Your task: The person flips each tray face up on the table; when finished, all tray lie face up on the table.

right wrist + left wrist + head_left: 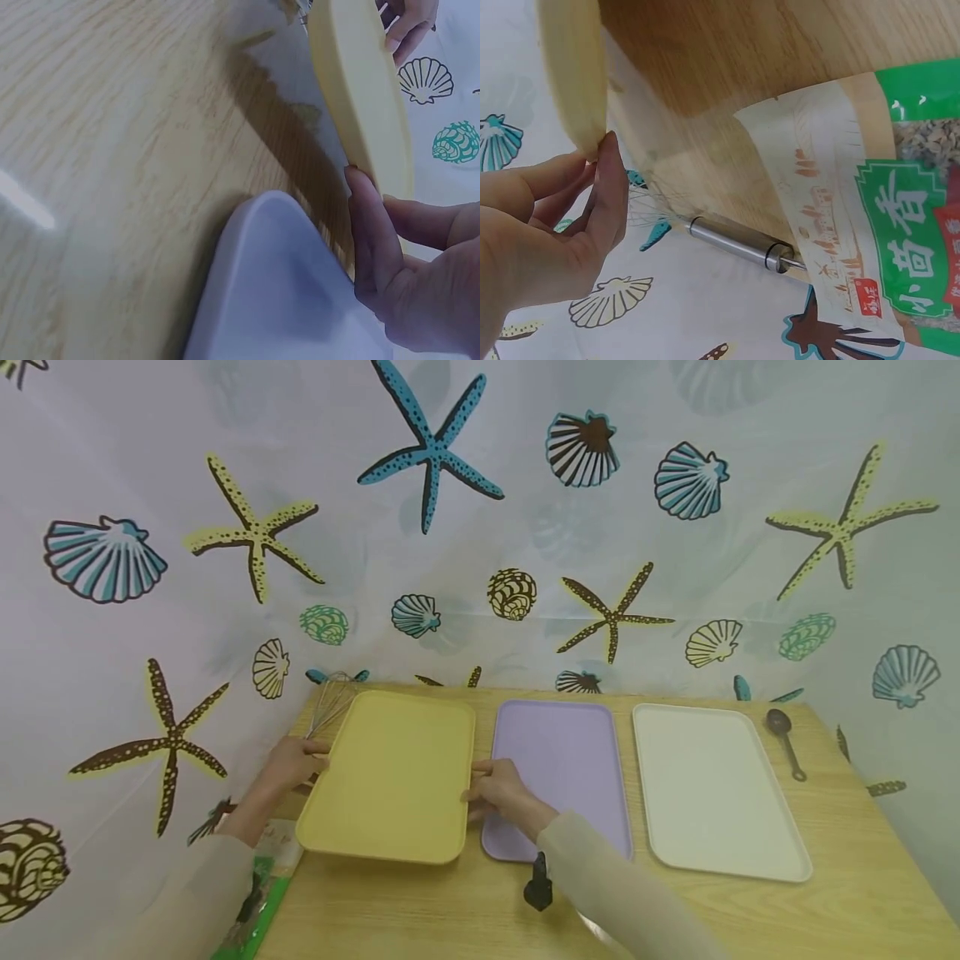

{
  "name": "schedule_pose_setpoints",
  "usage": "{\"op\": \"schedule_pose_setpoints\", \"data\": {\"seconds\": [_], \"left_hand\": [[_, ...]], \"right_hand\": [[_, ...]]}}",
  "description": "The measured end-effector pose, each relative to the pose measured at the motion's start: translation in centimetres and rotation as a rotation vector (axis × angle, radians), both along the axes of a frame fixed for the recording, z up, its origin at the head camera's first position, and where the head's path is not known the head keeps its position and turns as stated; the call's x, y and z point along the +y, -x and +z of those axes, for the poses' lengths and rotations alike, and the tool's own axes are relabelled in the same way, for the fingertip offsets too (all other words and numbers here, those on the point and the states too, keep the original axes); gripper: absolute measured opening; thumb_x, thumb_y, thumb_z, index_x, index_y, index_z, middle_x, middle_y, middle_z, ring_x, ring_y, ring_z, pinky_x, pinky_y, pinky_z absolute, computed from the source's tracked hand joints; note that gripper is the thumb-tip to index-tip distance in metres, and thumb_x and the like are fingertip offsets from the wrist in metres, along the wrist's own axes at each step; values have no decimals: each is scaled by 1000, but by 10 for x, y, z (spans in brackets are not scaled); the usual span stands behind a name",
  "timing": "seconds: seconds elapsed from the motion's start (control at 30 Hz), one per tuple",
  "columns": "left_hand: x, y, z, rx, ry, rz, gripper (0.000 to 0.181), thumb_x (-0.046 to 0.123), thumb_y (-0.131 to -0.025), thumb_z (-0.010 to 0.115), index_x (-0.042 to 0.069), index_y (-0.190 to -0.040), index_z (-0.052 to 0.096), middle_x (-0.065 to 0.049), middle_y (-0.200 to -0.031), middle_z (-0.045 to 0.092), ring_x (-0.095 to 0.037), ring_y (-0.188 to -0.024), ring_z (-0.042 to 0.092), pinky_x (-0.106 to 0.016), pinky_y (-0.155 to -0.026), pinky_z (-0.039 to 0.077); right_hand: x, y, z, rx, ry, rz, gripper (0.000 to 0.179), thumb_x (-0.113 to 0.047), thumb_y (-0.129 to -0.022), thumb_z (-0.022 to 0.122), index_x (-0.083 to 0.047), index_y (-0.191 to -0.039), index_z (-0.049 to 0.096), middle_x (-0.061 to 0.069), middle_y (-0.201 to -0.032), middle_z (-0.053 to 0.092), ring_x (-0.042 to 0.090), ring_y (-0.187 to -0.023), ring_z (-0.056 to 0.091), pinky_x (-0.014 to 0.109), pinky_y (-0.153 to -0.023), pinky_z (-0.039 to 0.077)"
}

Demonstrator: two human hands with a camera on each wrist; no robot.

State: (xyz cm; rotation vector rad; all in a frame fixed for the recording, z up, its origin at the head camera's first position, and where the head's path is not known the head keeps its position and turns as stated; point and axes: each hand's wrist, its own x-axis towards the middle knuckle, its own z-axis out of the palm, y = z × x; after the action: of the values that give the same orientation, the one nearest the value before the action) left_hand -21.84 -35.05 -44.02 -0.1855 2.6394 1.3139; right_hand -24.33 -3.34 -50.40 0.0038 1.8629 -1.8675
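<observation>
A yellow tray (397, 777) is held up off the wooden table between both hands. On its left edge my left hand (294, 762) pinches the rim, fingertips under it, as the left wrist view also shows. My right hand (501, 787) grips the opposite edge, thumb on one side and fingers beneath in the right wrist view. That hand overlaps the left side of a purple tray (562, 743), which lies on the table. Below the left hand are a whisk (731, 238) with a metal handle and a green and white spice packet (840, 217).
To the right of the purple tray lies a white tray (720, 793), with a black spoon (783, 739) beyond it. A patterned curtain (525, 527) with shells and starfish rises behind the table (862, 860) and along its sides.
</observation>
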Motion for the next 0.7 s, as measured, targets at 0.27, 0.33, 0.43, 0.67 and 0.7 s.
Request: {"op": "schedule_pose_setpoints", "data": {"seconds": [0.27,0.33,0.43,0.67,0.7], "left_hand": [[-2,18,-20,140,110,6,40,-9,-82,47,-22,-119,54,-41,-113,57,-33,-73,67,-40,-56,60],[-2,21,-24,125,99,14,43,-11,-79,45,-22,-119,54,-40,-111,58,-27,-66,65,-36,-53,58],[-4,25,-31,98,109,17,47,-11,-75,42,-22,-120,53,-39,-112,58,-16,-54,56,-27,-45,50],[-3,34,-44,148,279,-8,47,-9,-70,43,-23,-113,57,-40,-116,55,-48,-95,60,-45,-76,57],[-3,36,-48,127,285,-2,47,-10,-71,43,-23,-114,56,-40,-119,54,-53,-106,54,-51,-85,54]], "right_hand": [[-7,5,2,20,-2,-17,64,19,-80,59,12,-140,38,31,-111,63,37,-89,69,48,-75,58],[-9,6,1,17,0,-24,64,19,-81,59,13,-140,37,31,-113,62,38,-91,68,48,-74,58],[-10,8,-1,14,-10,-38,62,18,-81,59,13,-139,38,30,-112,62,38,-91,68,46,-73,59],[-13,14,-8,23,-24,-70,59,20,-80,60,16,-135,41,30,-111,62,38,-86,69,45,-69,59],[-13,14,-9,27,-28,-70,59,20,-79,60,16,-135,41,31,-110,62,39,-85,69,45,-67,60]]}}
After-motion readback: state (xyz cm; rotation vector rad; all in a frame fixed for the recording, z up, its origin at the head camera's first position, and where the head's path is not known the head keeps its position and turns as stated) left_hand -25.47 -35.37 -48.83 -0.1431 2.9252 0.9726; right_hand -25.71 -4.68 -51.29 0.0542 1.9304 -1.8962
